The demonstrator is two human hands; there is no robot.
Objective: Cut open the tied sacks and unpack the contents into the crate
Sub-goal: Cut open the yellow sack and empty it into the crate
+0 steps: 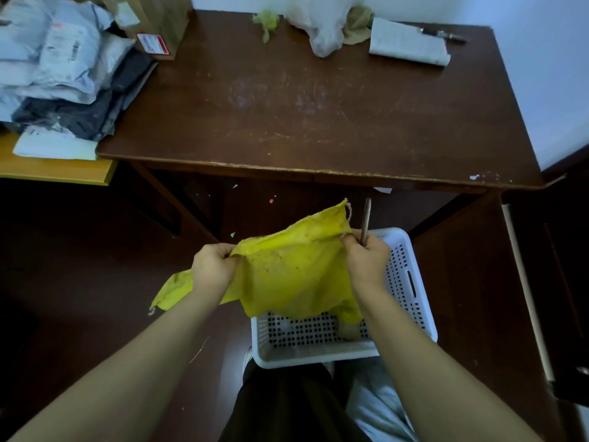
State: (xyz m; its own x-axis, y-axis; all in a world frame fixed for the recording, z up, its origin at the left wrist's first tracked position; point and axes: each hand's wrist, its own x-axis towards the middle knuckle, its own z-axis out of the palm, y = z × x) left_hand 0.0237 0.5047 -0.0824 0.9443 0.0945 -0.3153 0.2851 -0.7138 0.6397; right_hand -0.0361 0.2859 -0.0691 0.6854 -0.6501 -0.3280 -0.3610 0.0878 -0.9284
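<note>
The left hand (213, 266) grips the yellow sack (287, 269) above the white crate (411, 282); the right hand (366, 260) pinches the sack's other edge and holds a thin blade (366, 218).

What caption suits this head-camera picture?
Left hand and right hand hold a yellow fabric sack over a white perforated plastic crate; the right also grips a thin metal tool.

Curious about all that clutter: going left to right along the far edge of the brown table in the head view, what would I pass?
Cardboard box → green scrap → white plastic bag → grey folded packet.
</note>
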